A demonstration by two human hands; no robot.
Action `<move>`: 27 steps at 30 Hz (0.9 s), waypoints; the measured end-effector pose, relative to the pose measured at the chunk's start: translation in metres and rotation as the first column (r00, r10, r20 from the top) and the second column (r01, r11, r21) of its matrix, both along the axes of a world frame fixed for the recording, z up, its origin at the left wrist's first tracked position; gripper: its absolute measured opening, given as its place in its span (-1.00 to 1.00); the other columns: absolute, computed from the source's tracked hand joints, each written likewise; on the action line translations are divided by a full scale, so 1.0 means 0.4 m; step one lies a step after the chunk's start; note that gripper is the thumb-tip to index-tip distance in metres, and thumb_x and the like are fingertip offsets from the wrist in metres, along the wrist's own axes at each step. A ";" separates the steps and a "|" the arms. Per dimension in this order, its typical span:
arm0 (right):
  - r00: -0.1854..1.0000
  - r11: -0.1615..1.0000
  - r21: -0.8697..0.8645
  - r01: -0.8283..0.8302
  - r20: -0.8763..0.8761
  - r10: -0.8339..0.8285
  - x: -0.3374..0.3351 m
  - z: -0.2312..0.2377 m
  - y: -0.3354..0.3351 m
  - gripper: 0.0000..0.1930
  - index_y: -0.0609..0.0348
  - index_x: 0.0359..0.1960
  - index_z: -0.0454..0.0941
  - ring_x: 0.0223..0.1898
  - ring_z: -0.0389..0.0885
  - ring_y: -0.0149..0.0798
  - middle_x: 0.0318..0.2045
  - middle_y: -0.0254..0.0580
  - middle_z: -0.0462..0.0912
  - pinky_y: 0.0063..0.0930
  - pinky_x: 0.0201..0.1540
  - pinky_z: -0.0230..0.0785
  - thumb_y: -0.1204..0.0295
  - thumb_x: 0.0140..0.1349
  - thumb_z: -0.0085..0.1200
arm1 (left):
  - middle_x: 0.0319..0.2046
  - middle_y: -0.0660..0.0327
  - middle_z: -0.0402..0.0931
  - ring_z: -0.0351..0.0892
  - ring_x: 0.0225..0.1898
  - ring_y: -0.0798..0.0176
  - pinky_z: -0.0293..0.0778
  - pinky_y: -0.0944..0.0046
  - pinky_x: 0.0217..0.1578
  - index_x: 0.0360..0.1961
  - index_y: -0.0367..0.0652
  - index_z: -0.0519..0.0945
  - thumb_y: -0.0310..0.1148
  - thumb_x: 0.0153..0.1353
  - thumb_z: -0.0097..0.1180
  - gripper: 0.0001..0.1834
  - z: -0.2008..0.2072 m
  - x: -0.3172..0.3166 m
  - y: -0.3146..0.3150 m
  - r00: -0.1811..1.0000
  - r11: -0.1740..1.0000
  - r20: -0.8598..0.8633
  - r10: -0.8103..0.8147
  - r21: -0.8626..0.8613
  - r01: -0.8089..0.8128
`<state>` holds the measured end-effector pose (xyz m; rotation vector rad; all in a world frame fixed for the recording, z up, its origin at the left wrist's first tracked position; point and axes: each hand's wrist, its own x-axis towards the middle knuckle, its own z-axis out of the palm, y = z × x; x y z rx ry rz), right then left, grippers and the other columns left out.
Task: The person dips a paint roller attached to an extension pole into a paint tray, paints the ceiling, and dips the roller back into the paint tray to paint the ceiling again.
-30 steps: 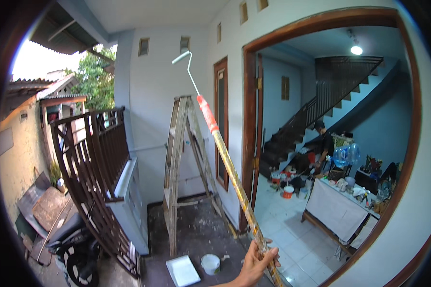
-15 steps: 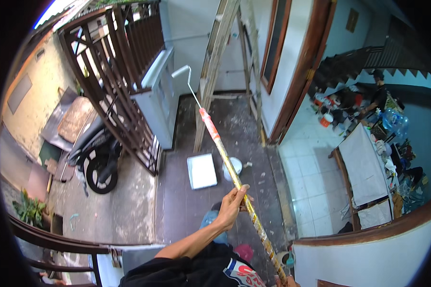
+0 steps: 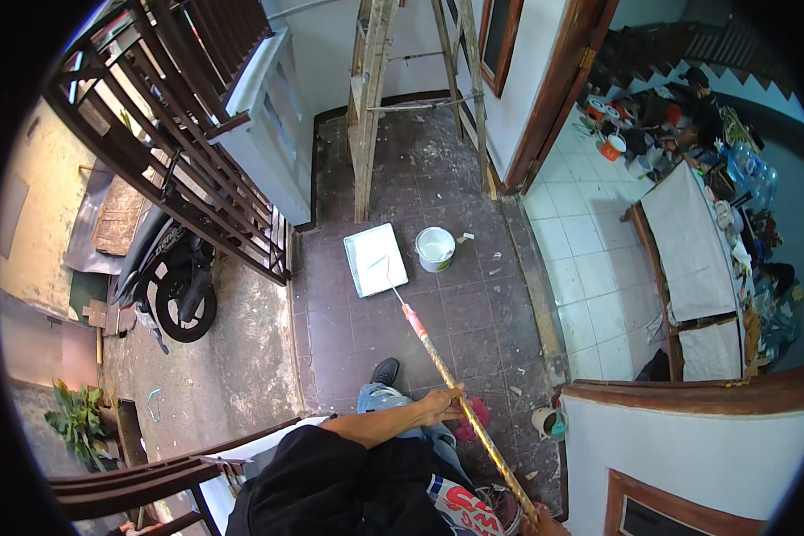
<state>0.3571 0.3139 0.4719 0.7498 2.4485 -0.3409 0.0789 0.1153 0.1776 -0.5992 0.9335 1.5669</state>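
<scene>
A paint roller on a long pole, wrapped in yellow and silver with a red-and-white grip, runs from my lower right toward the middle. My left hand is closed round the pole partway up. At the lower edge my right hand, partly cut off, grips its near end. The white roller head is down at the white paint in a tray on the dark tiles; white on white, its contact is hard to make out. Right of the tray stands a white paint bucket.
A wooden stepladder stands beyond the tray. On the left are a slatted brown gate and a motorcycle. Through the doorway at right, a person is beside clutter and a covered table. A small pot sits near the right wall.
The roller head has come down from the air near the ladder to the paint tray. My view has tilted lower, showing my foot and leg. Both hands still grip the pole.
</scene>
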 end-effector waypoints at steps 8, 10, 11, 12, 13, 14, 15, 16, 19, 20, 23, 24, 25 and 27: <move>0.990 0.971 -0.196 0.138 0.040 -0.133 -0.079 -0.188 -0.204 -0.51 0.06 0.17 0.52 -0.33 0.67 0.39 -0.38 0.33 0.69 0.30 -0.21 0.47 -0.02 0.44 -0.06 | -0.18 0.11 0.70 0.74 -0.20 0.14 0.72 0.10 -0.12 -0.02 -0.15 0.58 -0.01 0.47 0.12 -0.61 -0.196 -0.053 -0.125 0.998 0.972 -0.062 0.003 -0.234 -0.017; 0.997 0.986 -0.145 0.076 0.029 -0.072 -0.127 -0.221 -0.262 -0.50 0.04 0.21 0.53 -0.43 0.66 0.31 -0.47 0.21 0.68 0.22 -0.36 0.45 -0.02 0.43 -0.01 | -0.22 0.13 0.68 0.73 -0.21 0.14 0.71 0.05 -0.11 -0.06 -0.19 0.58 -0.02 0.50 0.07 -0.60 -0.215 -0.093 -0.156 0.998 0.954 -0.064 -0.025 -0.300 0.005; 0.996 0.986 -0.143 0.091 0.039 -0.086 -0.152 -0.228 -0.288 -0.50 0.04 0.21 0.53 -0.43 0.66 0.31 -0.47 0.21 0.68 0.22 -0.36 0.45 -0.02 0.43 -0.01 | -0.22 0.13 0.68 0.73 -0.21 0.14 0.71 0.05 -0.11 -0.06 -0.19 0.58 -0.02 0.50 0.07 -0.60 -0.221 -0.115 -0.168 0.998 0.958 -0.062 -0.017 -0.286 -0.002; 0.998 0.993 -0.112 0.041 0.054 -0.035 -0.182 -0.233 -0.315 -0.54 0.15 0.13 0.50 -0.50 0.67 0.21 -0.46 0.17 0.68 0.12 -0.42 0.50 0.03 0.45 -0.01 | -0.26 0.12 0.68 0.72 -0.27 0.16 0.71 0.07 -0.19 -0.10 -0.21 0.60 -0.02 0.50 0.07 -0.59 -0.225 -0.132 -0.183 0.994 0.947 -0.113 0.013 -0.317 -0.048; 0.993 0.998 -0.070 -0.008 0.119 0.016 -0.216 -0.235 -0.341 -0.57 0.26 0.04 0.47 -0.56 0.68 0.11 -0.44 0.13 0.68 0.01 -0.48 0.56 0.09 0.47 -0.01 | -0.30 0.12 0.67 0.71 -0.33 0.18 0.71 0.10 -0.26 -0.15 -0.23 0.61 -0.02 0.50 0.06 -0.57 -0.228 -0.153 -0.197 0.990 0.931 -0.137 0.030 -0.357 -0.077; 0.985 0.982 -0.138 0.132 0.131 -0.114 -0.252 -0.235 -0.366 -0.62 0.14 -0.10 0.47 -0.27 0.70 0.38 -0.29 0.25 0.73 0.25 -0.18 0.53 0.05 0.45 -0.03 | -0.34 0.12 0.65 0.70 -0.38 0.19 0.70 0.12 -0.33 -0.17 -0.25 0.62 -0.02 0.50 0.06 -0.56 -0.232 -0.175 -0.213 0.977 0.927 -0.207 0.058 -0.353 -0.129; 0.982 0.979 -0.145 0.141 0.143 -0.120 -0.287 -0.232 -0.391 -0.62 0.14 -0.10 0.47 -0.27 0.70 0.38 -0.29 0.25 0.73 0.25 -0.18 0.53 0.05 0.45 -0.03 | -0.39 0.13 0.64 0.68 -0.42 0.20 0.69 0.14 -0.40 -0.18 -0.27 0.62 -0.02 0.50 0.06 -0.55 -0.237 -0.202 -0.232 0.970 0.916 -0.240 0.045 -0.378 -0.136; 0.990 0.983 -0.142 0.119 0.091 -0.107 -0.324 -0.230 -0.421 -0.60 0.17 -0.11 0.48 -0.31 0.70 0.38 -0.35 0.27 0.71 0.26 -0.22 0.52 0.03 0.46 -0.03 | -0.41 0.14 0.62 0.67 -0.44 0.21 0.68 0.14 -0.42 -0.18 -0.27 0.63 -0.02 0.49 0.07 -0.56 -0.242 -0.233 -0.254 0.962 0.910 -0.267 0.060 -0.380 -0.163; 0.992 0.983 -0.142 0.114 0.060 -0.107 -0.431 -0.226 -0.500 -0.57 0.21 -0.11 0.47 -0.34 0.70 0.36 -0.41 0.28 0.70 0.28 -0.26 0.52 0.02 0.47 -0.05 | -0.44 0.16 0.60 0.65 -0.46 0.21 0.68 0.13 -0.46 -0.16 -0.26 0.64 -0.03 0.48 0.09 -0.57 -0.269 -0.335 -0.308 0.955 0.894 -0.295 0.009 -0.425 -0.140; 0.991 0.983 -0.137 0.124 0.077 -0.114 -0.461 -0.226 -0.522 -0.58 0.22 -0.10 0.47 -0.32 0.71 0.36 -0.39 0.27 0.70 0.28 -0.25 0.51 0.04 0.48 -0.06 | -0.44 0.17 0.59 0.64 -0.47 0.21 0.68 0.12 -0.48 -0.14 -0.25 0.64 -0.03 0.47 0.10 -0.57 -0.279 -0.365 -0.325 0.957 0.879 -0.285 -0.047 -0.467 -0.096; 0.994 0.988 -0.121 0.096 0.072 -0.088 -0.530 -0.231 -0.588 -0.62 0.20 -0.08 0.45 -0.35 0.72 0.31 -0.37 0.17 0.72 0.21 -0.27 0.55 0.08 0.51 -0.09 | -0.42 0.19 0.58 0.64 -0.47 0.21 0.71 0.10 -0.42 -0.12 -0.24 0.65 -0.02 0.46 0.11 -0.57 -0.303 -0.442 -0.373 0.955 0.864 -0.274 -0.112 -0.502 -0.042; 0.993 0.987 -0.127 0.097 0.072 -0.089 -0.544 -0.233 -0.603 -0.62 0.20 -0.08 0.45 -0.35 0.72 0.31 -0.37 0.17 0.72 0.21 -0.27 0.55 0.08 0.51 -0.09 | -0.42 0.19 0.58 0.64 -0.47 0.21 0.71 0.10 -0.42 -0.12 -0.24 0.65 -0.02 0.46 0.11 -0.57 -0.307 -0.457 -0.385 0.953 0.877 -0.292 -0.084 -0.475 -0.068; 0.994 0.988 -0.124 0.094 0.067 -0.086 -0.557 -0.237 -0.617 -0.62 0.20 -0.09 0.46 -0.36 0.72 0.31 -0.37 0.18 0.72 0.22 -0.28 0.55 0.08 0.51 -0.09 | -0.40 0.19 0.55 0.63 -0.45 0.20 0.72 0.08 -0.39 -0.12 -0.22 0.65 -0.01 0.45 0.12 -0.58 -0.312 -0.472 -0.396 0.958 0.883 -0.279 -0.062 -0.464 -0.078; 0.994 0.989 -0.117 0.091 0.063 -0.084 -0.575 -0.247 -0.639 -0.62 0.19 -0.09 0.46 -0.37 0.72 0.31 -0.37 0.19 0.71 0.22 -0.29 0.55 0.08 0.51 -0.09 | -0.36 0.20 0.51 0.60 -0.41 0.19 0.74 0.04 -0.32 -0.11 -0.17 0.65 0.00 0.44 0.14 -0.59 -0.318 -0.497 -0.412 0.972 0.887 -0.229 -0.044 -0.456 -0.067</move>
